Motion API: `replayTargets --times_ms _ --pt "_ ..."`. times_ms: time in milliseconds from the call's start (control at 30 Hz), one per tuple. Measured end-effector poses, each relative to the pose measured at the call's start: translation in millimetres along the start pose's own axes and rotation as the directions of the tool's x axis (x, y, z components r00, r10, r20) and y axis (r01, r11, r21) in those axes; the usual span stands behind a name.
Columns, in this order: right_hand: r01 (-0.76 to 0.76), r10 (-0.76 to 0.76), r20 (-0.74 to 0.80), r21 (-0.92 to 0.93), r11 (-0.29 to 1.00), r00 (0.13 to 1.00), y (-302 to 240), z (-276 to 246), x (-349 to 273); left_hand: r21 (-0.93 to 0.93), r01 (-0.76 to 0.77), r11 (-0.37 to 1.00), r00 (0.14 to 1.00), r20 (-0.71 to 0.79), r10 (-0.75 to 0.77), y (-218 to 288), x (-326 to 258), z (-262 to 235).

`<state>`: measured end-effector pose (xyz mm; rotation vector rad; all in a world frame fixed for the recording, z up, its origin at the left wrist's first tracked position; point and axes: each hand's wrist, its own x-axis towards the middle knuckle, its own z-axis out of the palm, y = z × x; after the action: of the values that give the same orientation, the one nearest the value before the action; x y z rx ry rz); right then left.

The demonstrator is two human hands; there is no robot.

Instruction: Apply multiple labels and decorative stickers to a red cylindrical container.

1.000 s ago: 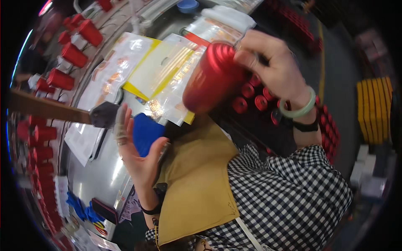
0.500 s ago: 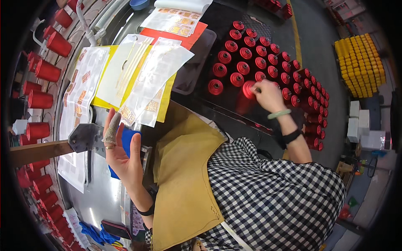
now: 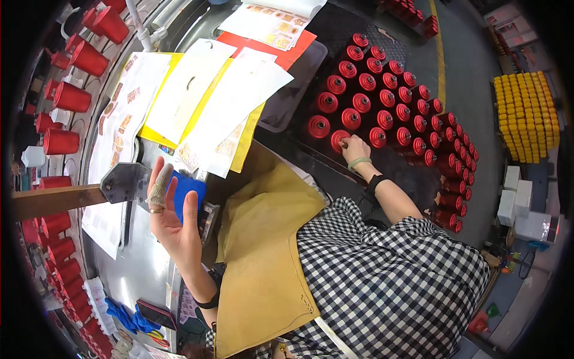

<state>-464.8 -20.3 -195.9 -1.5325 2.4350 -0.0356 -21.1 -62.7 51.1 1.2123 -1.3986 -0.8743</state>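
Tan apron takes up lower centre, and the left hand hangs beside it, fingers spread wide apart. Right of centre, the right hand has its fingertips pinched on top of a red canister, near edge of the rows. Yellow stack way over upper right, lol.

Lower L on metal bench: dark phone, w/ crumpled blue cloth just beside it & yellow/red scissors nr its btm edge. White pipe at top L. Far R: yellow stack in tight rows, white boxes below it in view. Yellow line runs along grey floor, top R. Small green bit lower R, too tiny to ID.
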Motion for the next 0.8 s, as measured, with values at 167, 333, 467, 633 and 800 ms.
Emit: replayTargets --times_ms 167,333,467,633,800 --pt "0.033 -0.033 -0.044 0.003 0.999 0.998 -3.6 -0.2 10.4 0.034 -0.002 0.999 1.0 0.012 0.001 8.7 1.1 -3.0" --pt "0.023 -0.021 0.037 -0.062 0.998 0.999 -2.5 -16.4 -6.5 0.158 0.022 0.987 0.999 0.028 -0.026 7.6 -7.0 -23.1" --pt "0.003 -0.012 0.066 0.136 0.991 0.998 21.2 -23.8 -2.8 0.201 0.019 0.979 0.999 -0.05 -0.009 16.0 -15.4 -36.7" --pt "0.27 -0.22 -0.263 0.173 0.947 0.939 -30.0 -82.7 4.0 0.027 0.008 1.0 0.938 -0.347 0.002 0.3 -27.5 -88.0" --pt "0.559 -0.418 -0.409 0.334 0.759 0.811 -145.2 -167.6 -10.6 0.053 0.049 0.997 0.823 -0.567 -0.01 -18.9 -6.5 -179.3"
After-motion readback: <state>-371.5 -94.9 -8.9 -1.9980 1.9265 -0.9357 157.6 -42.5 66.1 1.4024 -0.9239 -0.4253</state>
